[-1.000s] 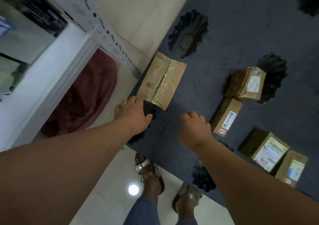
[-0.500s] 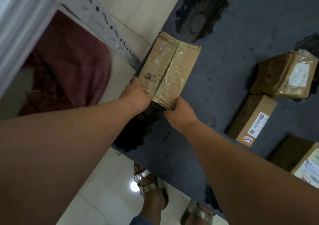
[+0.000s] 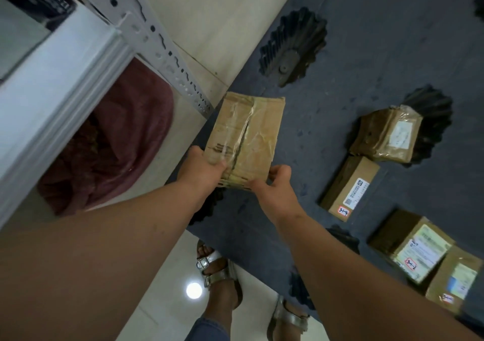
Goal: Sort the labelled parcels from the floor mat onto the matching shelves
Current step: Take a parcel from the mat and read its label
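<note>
At the centre of the frame, a flat taped parcel (image 3: pixel 245 141) is held by its near end above the floor mat (image 3: pixel 366 52). The left hand (image 3: pixel 203 169) has its fingers clamped on the near left corner, and the right hand (image 3: pixel 272 186) pinches the near right corner. It looks light and fairly stiff, but the glossy tape is probably slippery, so bare cardboard edges seem safer holds. Its label is not visible on this face. Four other parcels (image 3: pixel 351 183) lie at the right.
</note>
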Demonstrator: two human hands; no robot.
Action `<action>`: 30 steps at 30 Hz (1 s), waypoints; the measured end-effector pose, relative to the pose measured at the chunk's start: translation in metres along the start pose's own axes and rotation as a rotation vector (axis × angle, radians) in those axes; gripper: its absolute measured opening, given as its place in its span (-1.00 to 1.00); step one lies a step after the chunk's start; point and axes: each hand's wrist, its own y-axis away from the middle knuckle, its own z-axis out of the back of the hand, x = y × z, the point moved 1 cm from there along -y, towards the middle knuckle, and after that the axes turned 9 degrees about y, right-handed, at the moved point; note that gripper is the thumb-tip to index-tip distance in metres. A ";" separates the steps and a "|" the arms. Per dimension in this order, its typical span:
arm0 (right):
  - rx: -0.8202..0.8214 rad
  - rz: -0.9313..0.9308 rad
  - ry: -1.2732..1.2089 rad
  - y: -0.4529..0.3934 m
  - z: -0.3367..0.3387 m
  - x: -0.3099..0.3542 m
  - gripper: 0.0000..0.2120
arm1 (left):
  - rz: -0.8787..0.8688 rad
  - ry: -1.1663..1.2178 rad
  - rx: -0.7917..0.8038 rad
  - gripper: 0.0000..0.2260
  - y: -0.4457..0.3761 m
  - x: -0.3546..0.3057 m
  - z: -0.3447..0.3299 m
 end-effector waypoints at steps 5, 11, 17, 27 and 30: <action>0.024 -0.077 -0.063 0.035 0.024 0.004 -0.71 | -0.034 0.009 -0.019 -0.76 0.044 -0.016 0.011; 0.058 -0.115 -0.162 0.080 0.058 0.015 -0.68 | -0.131 -0.003 -0.021 -0.78 0.102 -0.051 0.023; 0.091 -0.104 -0.128 0.127 0.099 0.045 -0.26 | -0.249 0.011 -0.031 -0.82 0.158 -0.092 0.037; 0.085 0.039 -0.116 0.225 0.170 0.106 -0.27 | -0.326 -0.012 -0.007 -0.76 0.262 -0.146 0.064; 0.061 0.109 -0.071 0.256 0.186 0.129 -0.31 | -0.410 -0.102 -0.092 -0.63 0.298 -0.157 0.073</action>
